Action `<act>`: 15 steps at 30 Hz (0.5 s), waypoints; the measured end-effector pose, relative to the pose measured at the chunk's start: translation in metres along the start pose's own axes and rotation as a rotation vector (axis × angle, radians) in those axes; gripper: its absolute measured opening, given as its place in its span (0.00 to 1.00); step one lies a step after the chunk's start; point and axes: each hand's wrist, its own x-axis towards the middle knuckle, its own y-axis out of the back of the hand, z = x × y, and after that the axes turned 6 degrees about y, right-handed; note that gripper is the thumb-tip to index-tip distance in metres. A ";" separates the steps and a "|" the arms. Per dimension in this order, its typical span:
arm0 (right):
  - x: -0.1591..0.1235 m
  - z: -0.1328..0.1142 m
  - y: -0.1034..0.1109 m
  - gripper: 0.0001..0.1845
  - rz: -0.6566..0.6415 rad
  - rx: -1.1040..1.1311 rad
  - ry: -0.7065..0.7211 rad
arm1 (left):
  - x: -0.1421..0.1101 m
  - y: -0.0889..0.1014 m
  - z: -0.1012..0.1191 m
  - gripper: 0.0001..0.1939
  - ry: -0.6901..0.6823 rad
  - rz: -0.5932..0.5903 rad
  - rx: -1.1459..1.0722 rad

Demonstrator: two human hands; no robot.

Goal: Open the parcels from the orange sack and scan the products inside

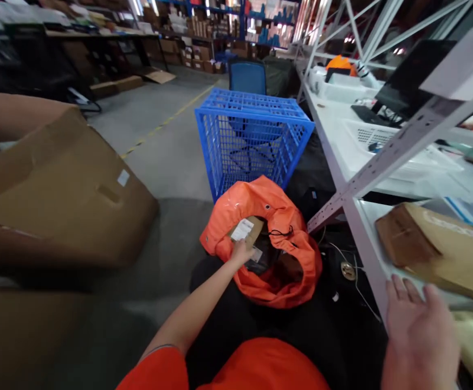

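The left hand is reaching into the orange bag at centre frame, touching a labelled brown parcel; whether its grip is closing on it cannot be told. The step in hand is apparently handling the bag's contents; any lift is calling for firm fingers clear of the rim. The right hand, lower right, is hovering open and empty near a cardboard box. A blue crate is standing at upper centre.
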 end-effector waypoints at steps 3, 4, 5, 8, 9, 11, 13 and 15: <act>-0.032 0.045 -0.002 0.34 -0.318 -0.198 0.089 | 0.026 0.003 -0.019 0.31 0.007 0.064 0.107; -0.043 0.065 -0.006 0.36 -0.480 -0.290 0.030 | 0.035 0.005 -0.022 0.33 0.016 0.087 0.137; -0.053 0.087 -0.012 0.36 -0.642 -0.376 -0.069 | 0.045 0.009 -0.025 0.34 0.030 0.110 0.165; -0.075 0.167 -0.033 0.39 -0.922 -0.535 -0.399 | 0.074 0.026 -0.036 0.35 0.108 0.154 0.237; -0.080 0.196 -0.041 0.41 -0.924 -0.575 -0.477 | 0.083 0.033 -0.041 0.34 0.140 0.154 0.255; -0.090 0.252 -0.061 0.44 -0.916 -0.635 -0.556 | 0.097 0.048 -0.052 0.31 0.189 0.120 0.275; -0.096 0.299 -0.083 0.46 -0.917 -0.667 -0.570 | 0.106 0.063 -0.064 0.31 0.202 0.058 0.276; -0.101 0.334 -0.104 0.46 -0.933 -0.663 -0.556 | 0.110 0.076 -0.075 0.35 0.181 -0.004 0.258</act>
